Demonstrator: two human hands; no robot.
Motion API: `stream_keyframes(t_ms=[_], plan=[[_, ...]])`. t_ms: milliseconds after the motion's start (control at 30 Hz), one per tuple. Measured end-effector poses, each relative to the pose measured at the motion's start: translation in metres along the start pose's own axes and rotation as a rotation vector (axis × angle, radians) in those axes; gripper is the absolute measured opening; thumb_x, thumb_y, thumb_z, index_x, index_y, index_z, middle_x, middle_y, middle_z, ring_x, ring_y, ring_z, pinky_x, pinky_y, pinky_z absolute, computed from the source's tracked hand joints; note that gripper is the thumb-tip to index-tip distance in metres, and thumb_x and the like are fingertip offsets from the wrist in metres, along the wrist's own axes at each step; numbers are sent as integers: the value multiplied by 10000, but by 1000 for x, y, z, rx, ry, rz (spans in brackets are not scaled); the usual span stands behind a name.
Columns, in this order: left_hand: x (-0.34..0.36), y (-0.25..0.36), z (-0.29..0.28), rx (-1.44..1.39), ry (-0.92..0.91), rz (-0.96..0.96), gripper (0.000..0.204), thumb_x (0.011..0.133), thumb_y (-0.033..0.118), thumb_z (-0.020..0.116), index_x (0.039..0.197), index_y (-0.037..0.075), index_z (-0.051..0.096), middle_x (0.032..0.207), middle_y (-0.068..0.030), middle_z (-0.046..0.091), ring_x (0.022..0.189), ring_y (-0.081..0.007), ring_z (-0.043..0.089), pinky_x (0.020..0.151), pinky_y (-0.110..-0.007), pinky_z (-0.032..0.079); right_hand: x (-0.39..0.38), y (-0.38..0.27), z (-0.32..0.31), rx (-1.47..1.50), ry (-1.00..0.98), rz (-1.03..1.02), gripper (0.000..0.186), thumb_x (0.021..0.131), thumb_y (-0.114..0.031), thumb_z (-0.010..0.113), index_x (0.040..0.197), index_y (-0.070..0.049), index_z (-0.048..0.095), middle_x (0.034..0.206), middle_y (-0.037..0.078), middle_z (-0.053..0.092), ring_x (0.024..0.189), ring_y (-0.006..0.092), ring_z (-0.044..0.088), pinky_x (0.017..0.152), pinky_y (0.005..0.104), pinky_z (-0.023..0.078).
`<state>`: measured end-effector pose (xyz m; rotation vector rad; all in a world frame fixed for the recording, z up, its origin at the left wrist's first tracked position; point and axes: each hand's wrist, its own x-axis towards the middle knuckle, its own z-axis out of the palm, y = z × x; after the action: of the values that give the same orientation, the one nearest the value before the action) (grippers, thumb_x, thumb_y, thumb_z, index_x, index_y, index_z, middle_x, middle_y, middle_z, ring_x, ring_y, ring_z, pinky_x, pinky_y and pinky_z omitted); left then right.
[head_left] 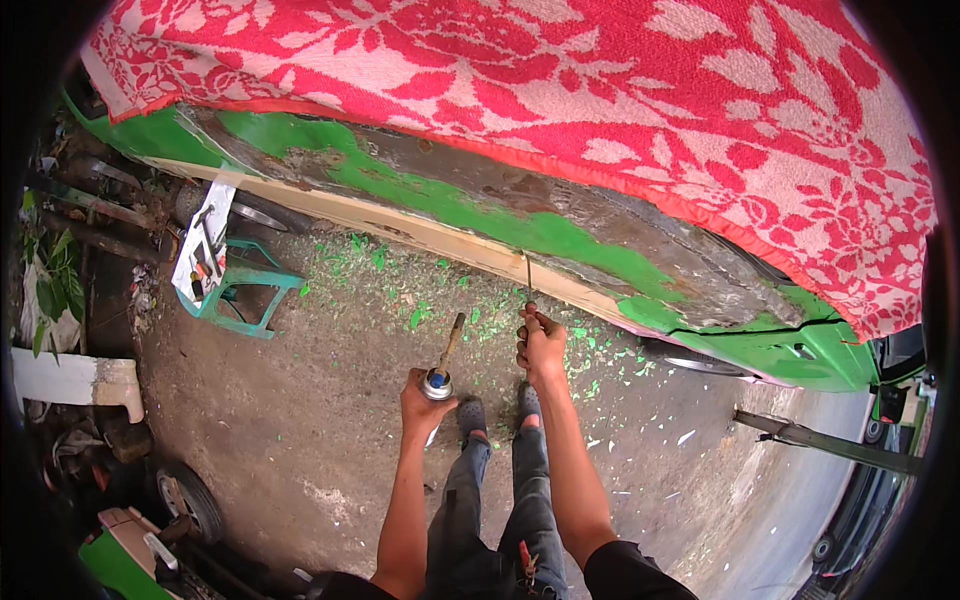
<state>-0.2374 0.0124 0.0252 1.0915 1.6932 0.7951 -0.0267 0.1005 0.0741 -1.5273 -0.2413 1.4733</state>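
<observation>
beside the vehicle (548, 232), teal stool (262, 279)

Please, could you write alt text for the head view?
A person's left hand holds a gas torch, the right hand a thin tool at a vehicle's peeling green side. Red floral cloth hangs above; green flakes litter the ground.

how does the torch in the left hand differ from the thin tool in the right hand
The torch is bulky, with a round metal body and a brass-coloured nozzle; the thin tool is slender. In this view, the torch's nozzle ends short of the beige strip on the vehicle's side, while the thin tool's tip overlaps it. Both point away from the person, each gripped in one hand: left and right.
</observation>
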Motion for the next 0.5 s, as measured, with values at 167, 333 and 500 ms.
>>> stream_keyframes(t_ms=[167, 333, 500], plan=[[5, -2, -2, 12, -28, -2, 528, 533, 48, 825, 957, 39, 510, 841, -73, 647, 764, -142, 615, 679, -309, 503, 3, 12, 29, -198, -74, -43, 231, 981, -194, 496, 1063, 7, 573, 628, -30, 444, 398, 39, 312, 341, 243, 234], [5, -2, -7, 4, -13, -29, 536, 522, 29, 835, 947, 36, 509, 843, -87, 656, 776, -161, 625, 698, -321, 504, -4, 6, 9, -148, 55, -84, 263, 985, -201, 494, 1097, 23, 577, 612, -36, 440, 386, 36, 308, 335, 245, 237], [9, 0, -2, 6, -43, -1, 540, 526, 32, 827, 962, 40, 507, 835, -64, 643, 757, -132, 613, 675, -301, 502, 16, 34, 4, -398, 58, -224, 265, 977, -189, 508, 1045, 41, 620, 589, -16, 478, 387, 50, 353, 330, 261, 259]])
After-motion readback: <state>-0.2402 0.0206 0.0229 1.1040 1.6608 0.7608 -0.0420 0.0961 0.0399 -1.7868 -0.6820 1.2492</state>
